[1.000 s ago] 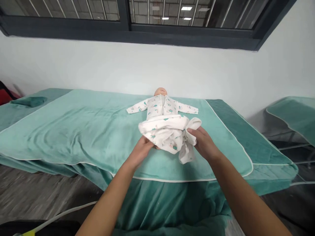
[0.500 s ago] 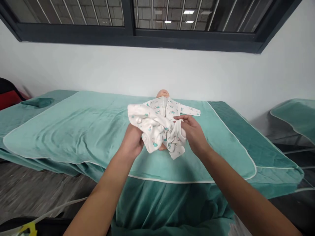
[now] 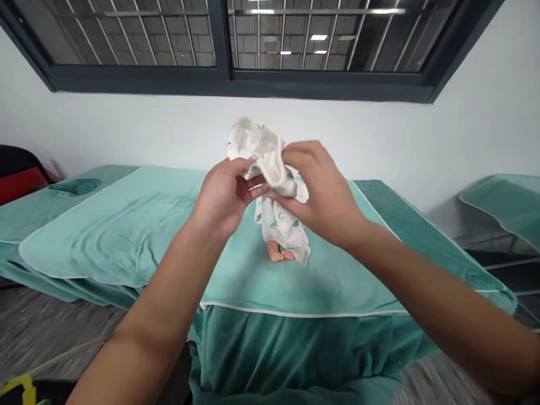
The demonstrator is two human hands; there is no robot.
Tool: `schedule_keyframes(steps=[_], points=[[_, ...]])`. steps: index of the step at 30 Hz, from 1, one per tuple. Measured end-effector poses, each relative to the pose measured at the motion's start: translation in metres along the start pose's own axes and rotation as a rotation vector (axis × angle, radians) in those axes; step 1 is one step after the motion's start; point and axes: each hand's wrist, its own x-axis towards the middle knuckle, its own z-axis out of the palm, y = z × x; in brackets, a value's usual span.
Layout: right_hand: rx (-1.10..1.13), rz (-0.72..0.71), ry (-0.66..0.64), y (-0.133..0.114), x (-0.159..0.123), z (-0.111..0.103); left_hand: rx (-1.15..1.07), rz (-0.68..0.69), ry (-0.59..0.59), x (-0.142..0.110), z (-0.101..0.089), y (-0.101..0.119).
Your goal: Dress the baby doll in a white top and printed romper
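Note:
Between my hands hangs a white baby garment [image 3: 276,163] with a green print, bunched at the top and with its lower part hanging down. My left hand [image 3: 225,194] grips its left side between thumb and fingers. Pinching a fold at the upper right is my right hand [image 3: 318,188]. Behind and below the cloth lies a baby doll [image 3: 276,254]; only its feet and lower legs show, while its head and body are hidden by my hands and the garment.
The doll lies on a light green sheet [image 3: 109,225] with white piping, spread over a bed with a darker green cover [image 3: 295,349]. A white wall and a barred window [image 3: 236,84] stand behind. A red and black object [image 3: 21,183] sits far left; a green-covered chair [image 3: 502,202] is at right.
Both hands have lifted the garment up and closer to me, and it now hangs in front of the doll. My right hand has moved to its upper edge. The view has tilted upward.

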Motion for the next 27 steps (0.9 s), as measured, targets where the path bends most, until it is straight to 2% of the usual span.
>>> schedule_keyframes(steps=[6,8,13,15,18,19,20,21,23,25,27], points=[[0.109,0.041,0.061,-0.005,0.039,-0.028,0.097,0.051,0.041,-0.007,0.009,0.034],[0.164,0.033,0.072,-0.004,0.048,-0.036,0.109,0.077,0.022,-0.01,0.012,0.044],[0.22,-0.004,-0.022,0.011,0.061,-0.05,0.261,0.173,0.0,-0.021,0.013,0.059],[0.254,0.01,-0.028,0.016,0.065,-0.055,0.386,0.337,0.062,-0.027,0.012,0.062],[0.359,0.068,-0.027,0.015,0.073,-0.064,0.613,0.741,0.22,-0.034,0.011,0.067],[0.408,0.093,-0.03,0.012,0.075,-0.066,0.673,0.831,0.228,-0.036,0.01,0.069],[0.458,0.119,-0.036,0.008,0.077,-0.068,0.71,0.859,0.201,-0.036,0.01,0.07],[0.505,0.146,-0.042,0.004,0.079,-0.069,0.721,0.816,0.146,-0.036,0.01,0.071],[0.585,0.207,-0.052,-0.004,0.079,-0.069,0.656,0.589,0.031,-0.033,0.007,0.069],[0.665,0.275,-0.054,-0.007,0.074,-0.066,0.545,0.336,-0.037,-0.027,0.002,0.063],[0.781,0.356,-0.09,-0.003,0.065,-0.058,0.453,0.193,-0.111,-0.022,-0.007,0.053]])
